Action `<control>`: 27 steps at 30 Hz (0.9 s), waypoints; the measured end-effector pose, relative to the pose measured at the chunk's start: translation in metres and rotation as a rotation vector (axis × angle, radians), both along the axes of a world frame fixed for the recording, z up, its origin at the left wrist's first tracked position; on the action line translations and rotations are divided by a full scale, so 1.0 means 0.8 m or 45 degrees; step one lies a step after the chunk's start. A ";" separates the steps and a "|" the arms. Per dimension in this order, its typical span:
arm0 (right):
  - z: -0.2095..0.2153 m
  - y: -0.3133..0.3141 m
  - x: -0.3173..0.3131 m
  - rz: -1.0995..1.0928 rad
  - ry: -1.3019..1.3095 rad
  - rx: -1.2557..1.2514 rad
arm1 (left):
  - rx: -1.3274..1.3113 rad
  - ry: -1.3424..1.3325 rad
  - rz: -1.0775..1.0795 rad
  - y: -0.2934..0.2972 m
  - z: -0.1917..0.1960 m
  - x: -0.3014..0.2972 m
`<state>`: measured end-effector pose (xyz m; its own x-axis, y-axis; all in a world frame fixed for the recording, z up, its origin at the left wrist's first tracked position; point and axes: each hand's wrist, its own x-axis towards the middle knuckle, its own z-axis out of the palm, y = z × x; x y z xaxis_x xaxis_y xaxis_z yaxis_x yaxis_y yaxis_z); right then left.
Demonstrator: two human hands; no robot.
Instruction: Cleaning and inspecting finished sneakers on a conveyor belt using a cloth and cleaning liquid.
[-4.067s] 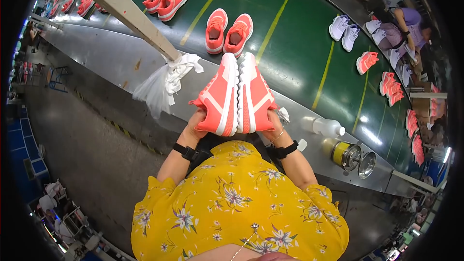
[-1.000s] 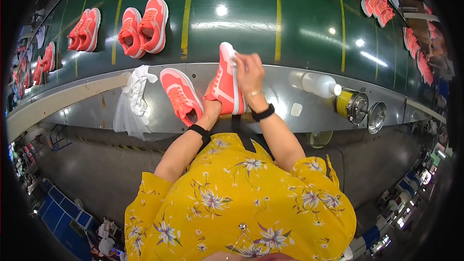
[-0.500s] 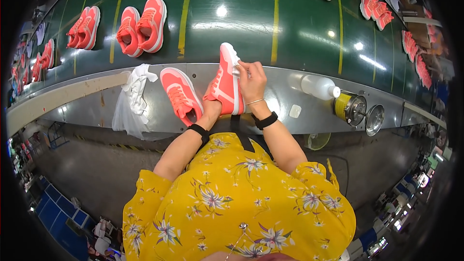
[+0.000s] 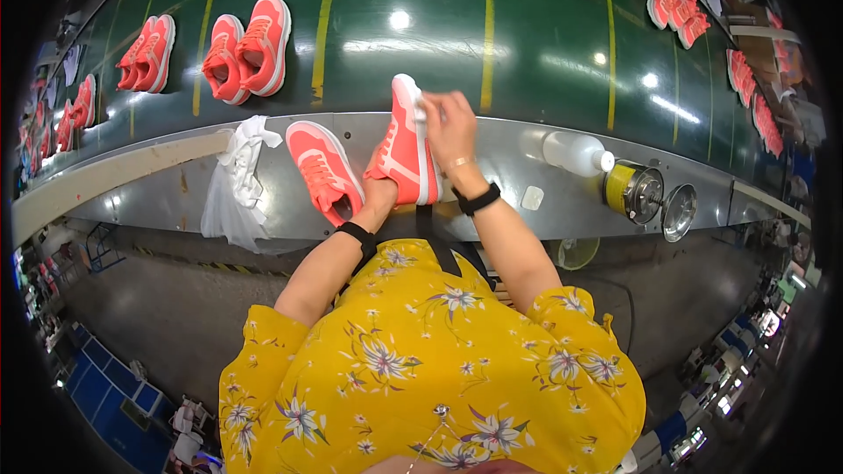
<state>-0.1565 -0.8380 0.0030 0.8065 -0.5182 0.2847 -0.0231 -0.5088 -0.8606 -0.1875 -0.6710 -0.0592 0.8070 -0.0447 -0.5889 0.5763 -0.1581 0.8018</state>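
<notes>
A coral sneaker (image 4: 406,147) with a white sole stands tilted over the metal ledge, its toe pointing away from me and its sole edge turned right. My left hand (image 4: 379,193) reaches into the shoe's opening and grips it from inside, fingers mostly hidden. Against the sole edge near the toe, my right hand (image 4: 452,127) has its fingers pinched together. Motion smears the fingertips, so whatever they hold cannot be made out. The matching sneaker (image 4: 323,171) lies on the ledge to the left, next to my left wrist.
Beyond the metal ledge (image 4: 492,202) runs a green conveyor belt (image 4: 395,0) carrying several coral sneakers (image 4: 266,46). White cloth and clear plastic (image 4: 241,171) hang over the ledge at left. On the right are a white bottle (image 4: 571,152), a yellow-and-metal can (image 4: 634,190), a round metal lid (image 4: 679,212) and a small white piece (image 4: 532,198).
My right hand has shifted slightly along the sole edge and is now blurred. The sneaker in my left hand tips a little left. Shoes on the belt have slid a little left.
</notes>
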 end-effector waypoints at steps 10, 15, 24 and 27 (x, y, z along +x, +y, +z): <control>-0.009 0.005 -0.052 0.018 -0.014 0.037 | -0.077 -0.061 0.053 0.005 -0.037 -0.013; -0.047 -0.018 -0.083 0.095 0.233 0.789 | -0.076 0.023 -0.038 -0.008 0.013 -0.001; -0.018 -0.063 -0.118 0.149 0.199 1.727 | 0.050 0.457 -0.462 0.037 0.116 -0.008; -0.006 -0.063 -0.119 0.185 0.247 1.565 | 0.242 0.028 -0.631 0.066 0.126 -0.025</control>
